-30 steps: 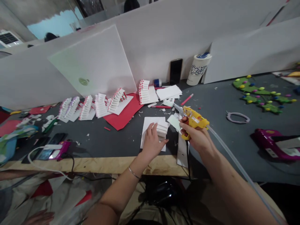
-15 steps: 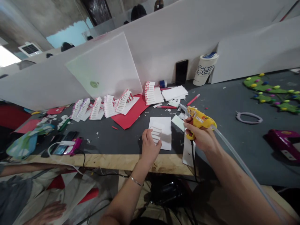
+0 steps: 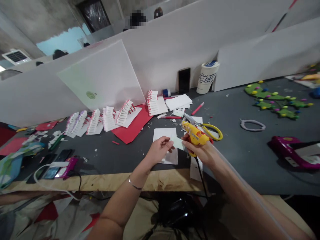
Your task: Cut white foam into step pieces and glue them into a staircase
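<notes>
Our left hand (image 3: 158, 150) pinches a pale green paper slip (image 3: 178, 143) between thumb and fingertips, holding it over a white rectangular card sheet (image 3: 164, 134) that lies flat on the dark grey counter (image 3: 232, 160). Our right hand (image 3: 200, 151) is closed around the grip of a yellow hot glue gun (image 3: 195, 135), with the nozzle tilted up and to the left. The slip's end sits just beside that hand, so the two hands and the slip are close together above the card. The card seems placed to give a clean base directly in front of us. A black power cord (image 3: 201, 173) drops from the gun's handle, while yellow-handled scissors (image 3: 212, 131) lie just behind the gun, within easy reach. Farther back, white folded paper step-shaped pieces with red edges (image 3: 108, 119) stand in a row near a red paper sheet (image 3: 132, 123), apparently set aside to keep the space before us free.
</notes>
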### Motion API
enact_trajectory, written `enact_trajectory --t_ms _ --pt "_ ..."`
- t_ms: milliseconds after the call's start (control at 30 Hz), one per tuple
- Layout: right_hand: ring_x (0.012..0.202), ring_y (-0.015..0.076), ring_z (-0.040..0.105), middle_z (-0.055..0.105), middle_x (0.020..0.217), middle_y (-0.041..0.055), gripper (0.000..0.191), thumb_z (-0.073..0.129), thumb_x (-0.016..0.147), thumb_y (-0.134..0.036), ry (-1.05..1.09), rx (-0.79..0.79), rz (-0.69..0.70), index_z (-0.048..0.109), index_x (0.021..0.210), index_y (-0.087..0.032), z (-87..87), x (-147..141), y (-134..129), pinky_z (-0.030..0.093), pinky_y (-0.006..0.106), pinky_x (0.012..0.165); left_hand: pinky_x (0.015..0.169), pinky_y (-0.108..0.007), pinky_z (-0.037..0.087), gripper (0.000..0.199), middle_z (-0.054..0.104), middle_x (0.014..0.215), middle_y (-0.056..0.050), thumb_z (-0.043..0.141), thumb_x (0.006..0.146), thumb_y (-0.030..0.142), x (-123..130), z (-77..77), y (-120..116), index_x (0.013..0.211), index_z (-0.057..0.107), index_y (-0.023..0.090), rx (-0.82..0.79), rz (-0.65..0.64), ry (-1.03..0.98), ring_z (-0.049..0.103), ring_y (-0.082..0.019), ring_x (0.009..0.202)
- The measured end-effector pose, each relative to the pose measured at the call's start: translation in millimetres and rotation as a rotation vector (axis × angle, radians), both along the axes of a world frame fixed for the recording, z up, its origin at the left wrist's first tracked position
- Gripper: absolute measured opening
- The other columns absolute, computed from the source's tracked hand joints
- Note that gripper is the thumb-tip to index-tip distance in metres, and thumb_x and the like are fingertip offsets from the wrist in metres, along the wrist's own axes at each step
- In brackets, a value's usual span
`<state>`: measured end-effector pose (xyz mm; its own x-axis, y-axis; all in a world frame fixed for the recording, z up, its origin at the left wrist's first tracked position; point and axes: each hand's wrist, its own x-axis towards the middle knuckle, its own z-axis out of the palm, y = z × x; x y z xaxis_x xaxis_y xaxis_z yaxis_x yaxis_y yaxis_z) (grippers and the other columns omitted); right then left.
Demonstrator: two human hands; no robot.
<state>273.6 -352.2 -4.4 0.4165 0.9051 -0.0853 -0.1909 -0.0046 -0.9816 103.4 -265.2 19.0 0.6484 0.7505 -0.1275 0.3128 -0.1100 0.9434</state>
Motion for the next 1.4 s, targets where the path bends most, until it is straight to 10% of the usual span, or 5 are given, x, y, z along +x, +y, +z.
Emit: enact_trajectory --t_ms 200,533,767,1067,1400 --pt "0.048 0.0097 0.046 0.055 0.060 -0.0048 0.027 0.076 0.073 -0.046 -0.111 -0.019 -0.016 0.066 0.082 -0.023 2.3 2 2 0.038 0.025 0.045 0.050 -0.021 0.043 0.033 0.064 0.058 0.001 0.073 0.075 0.046 9 3.4 17 0.086 0.067 0.015 -0.121 0.005 -0.115 0.055 -0.010 0.050" --pt "0.052 0.0087 0.047 0.061 0.074 -0.0026 0.032 0.083 0.065 -0.042 0.156 0.026 -0.030 0.064 0.084 -0.023 0.6 0 6 0.040 0.024 0.048 0.079 -0.032 0.058 0.029 0.074 0.100 -0.008 0.063 0.084 0.038 2 -9.7 13 0.102 0.075 0.018 0.118 -0.013 -0.206 0.069 -0.018 0.085" --pt "0.081 0.0201 0.062 0.068 0.091 0.0040 0.038 0.079 0.068 -0.051 -0.137 0.048 -0.160 0.065 0.089 -0.023 -5.2 0 5 0.050 0.031 0.068 0.064 -0.028 0.058 0.048 0.069 0.075 -0.003 0.075 0.073 0.051 2 -3.7 13 0.104 0.066 0.015 -0.192 -0.071 -0.215 0.071 -0.019 0.076" --pt "0.052 0.0133 0.058 0.071 0.087 0.0052 0.044 0.064 0.080 -0.063 -0.081 -0.023 -0.087 0.062 0.096 -0.022 6.2 2 -2 0.047 0.029 0.049 0.053 -0.018 0.044 0.037 0.061 0.066 0.003 0.085 0.058 0.038 -7 -6.8 51 0.074 0.060 0.016 -0.171 0.461 -0.490 0.061 -0.009 0.060" --pt "0.052 0.0133 0.059 0.069 0.078 0.0043 0.049 0.060 0.080 -0.069 -0.107 -0.071 0.121 0.066 0.087 -0.020 -8.5 -3 -12 0.048 0.029 0.048 0.053 -0.020 0.038 0.026 0.061 0.069 0.001 0.074 0.071 0.035 -9 -26.5 62 0.086 0.065 0.015 -0.058 0.470 -0.351 0.052 -0.008 0.056"
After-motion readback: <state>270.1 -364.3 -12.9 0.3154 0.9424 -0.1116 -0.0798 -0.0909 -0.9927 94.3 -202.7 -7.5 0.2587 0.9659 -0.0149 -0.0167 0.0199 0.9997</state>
